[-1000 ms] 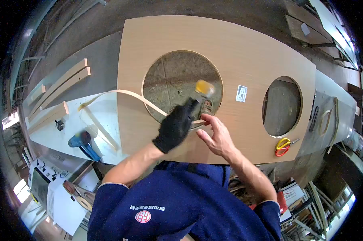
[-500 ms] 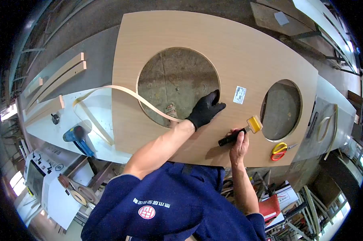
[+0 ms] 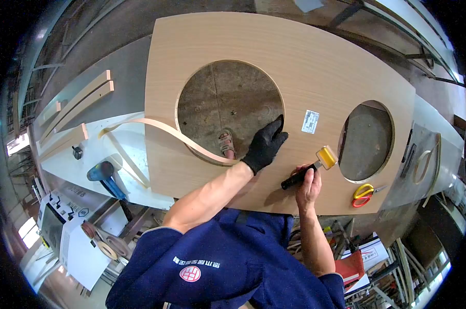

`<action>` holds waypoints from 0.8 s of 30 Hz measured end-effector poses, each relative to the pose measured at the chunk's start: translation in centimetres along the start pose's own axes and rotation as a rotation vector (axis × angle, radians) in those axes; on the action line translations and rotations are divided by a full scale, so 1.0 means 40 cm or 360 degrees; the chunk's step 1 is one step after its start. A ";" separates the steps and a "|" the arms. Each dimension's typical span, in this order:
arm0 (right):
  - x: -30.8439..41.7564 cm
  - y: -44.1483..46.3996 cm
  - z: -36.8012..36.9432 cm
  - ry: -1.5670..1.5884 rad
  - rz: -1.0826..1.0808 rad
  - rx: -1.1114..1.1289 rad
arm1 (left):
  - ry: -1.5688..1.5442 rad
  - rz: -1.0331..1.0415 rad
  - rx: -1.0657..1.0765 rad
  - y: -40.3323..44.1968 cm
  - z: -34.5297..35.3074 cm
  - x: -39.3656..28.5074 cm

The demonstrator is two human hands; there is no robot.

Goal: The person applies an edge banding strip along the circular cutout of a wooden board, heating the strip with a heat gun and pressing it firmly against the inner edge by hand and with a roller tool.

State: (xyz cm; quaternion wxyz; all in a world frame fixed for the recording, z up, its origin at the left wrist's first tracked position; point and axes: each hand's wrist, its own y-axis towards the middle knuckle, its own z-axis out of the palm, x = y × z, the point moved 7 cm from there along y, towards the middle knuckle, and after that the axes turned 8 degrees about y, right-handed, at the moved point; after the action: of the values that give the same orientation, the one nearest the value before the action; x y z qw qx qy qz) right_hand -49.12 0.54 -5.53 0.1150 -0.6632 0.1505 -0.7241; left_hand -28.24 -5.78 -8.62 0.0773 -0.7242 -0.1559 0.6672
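Observation:
My left hand [image 3: 265,145], in a black glove, rests at the lower right rim of the large round hole in the wood-coloured panel [image 3: 217,38]. Its thumb and fingers are apart, with some fingertips over the edge. A pale edging strip [image 3: 173,133] curves in from the left and passes out of sight at my left wrist. Bare, my right hand [image 3: 308,186] is closed round the black handle of a roller [image 3: 327,157] with a yellow head, above the panel between the two holes.
Scissors [image 3: 363,195] lie near the panel's front right corner, below the smaller hole [image 3: 367,139]. A white label [image 3: 310,122] is on the panel. To the left are a blue heat gun [image 3: 105,177], a small black object [image 3: 77,152] and wooden strips [image 3: 83,105].
The roller has passed from my left hand to my right. My gloved hand has moved right to the hole's rim. Over the last half second both hands have stayed nearly still.

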 end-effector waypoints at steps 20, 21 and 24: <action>0.000 -0.001 0.002 0.0162 0.0077 0.0035 | -0.0485 -0.0454 0.0152 0.032 -0.036 0.079; 0.001 -0.001 0.001 0.0138 0.0073 0.0055 | -0.0516 -0.0467 0.0171 0.033 -0.033 0.078; 0.005 0.000 0.004 0.0104 0.0064 0.0082 | -0.0757 -0.0587 0.0159 0.031 -0.015 0.074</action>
State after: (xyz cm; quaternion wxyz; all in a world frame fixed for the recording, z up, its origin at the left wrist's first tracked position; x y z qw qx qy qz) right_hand -48.97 0.45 -5.33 0.1417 -0.6328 0.1489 -0.7465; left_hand -27.30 -5.91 -11.74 0.1940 -0.5025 -0.2654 0.7997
